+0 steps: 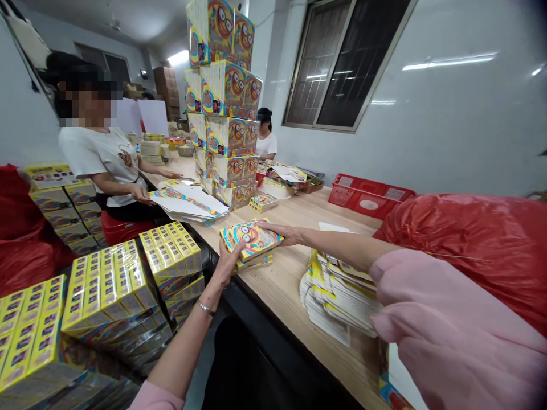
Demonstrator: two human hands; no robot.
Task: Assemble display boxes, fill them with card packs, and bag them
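Between my two hands is a flat yellow printed box (251, 237) with a cartoon face in glasses on top. My left hand (229, 259) grips its near left corner, thumb on the upper face. At the far right edge, my right hand (285, 233) is closed on the same box, its fingertips partly hidden. Another yellow box (260, 261) lies just below, at the table edge; whether it touches the held one I cannot tell. Under my right forearm lies a fanned pile of flat cartons (337, 296).
A tall stack of boxes (233, 136) stands on the table (294, 336). Wrapped box packs (106, 285) are piled at left. A red basket (367, 196) and red bag (474, 239) are at right. A co-worker (102, 151) sits at left by white sheets (192, 205).
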